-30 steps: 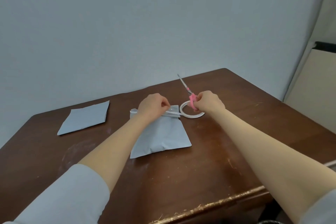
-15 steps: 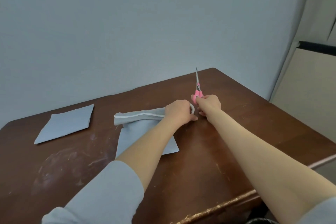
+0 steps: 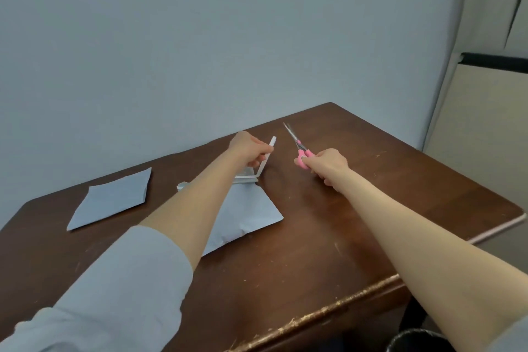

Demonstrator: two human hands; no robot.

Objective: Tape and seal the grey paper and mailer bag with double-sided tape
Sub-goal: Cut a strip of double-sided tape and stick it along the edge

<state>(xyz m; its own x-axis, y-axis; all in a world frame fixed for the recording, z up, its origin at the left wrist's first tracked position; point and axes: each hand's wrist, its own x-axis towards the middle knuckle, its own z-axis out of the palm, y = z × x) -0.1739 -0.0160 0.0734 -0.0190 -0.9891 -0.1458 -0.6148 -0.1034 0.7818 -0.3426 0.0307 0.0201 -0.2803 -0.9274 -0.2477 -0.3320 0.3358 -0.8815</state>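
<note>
A grey mailer bag [image 3: 245, 216] lies on the brown table [image 3: 328, 237], partly under my left forearm. My left hand [image 3: 251, 148] pinches a white strip of double-sided tape [image 3: 264, 161], which rises from the bag's far right corner up past my fingers. My right hand [image 3: 327, 164] grips pink-handled scissors [image 3: 298, 148], blades closed and pointing up and away, a short gap to the right of the tape strip. A grey paper sheet [image 3: 113, 198] lies flat to the left. The tape roll is not visible.
A pale wall stands right behind the table. The table's worn front edge [image 3: 314, 316] runs across the lower frame. A cream cabinet with a dark top [image 3: 491, 123] stands at the right. A dark round object [image 3: 417, 341] sits below the table's near corner.
My left hand has lifted the tape strip up off the bag's edge. My right hand with the scissors has drawn apart from the left hand, to the right. The tape roll is out of sight now.
</note>
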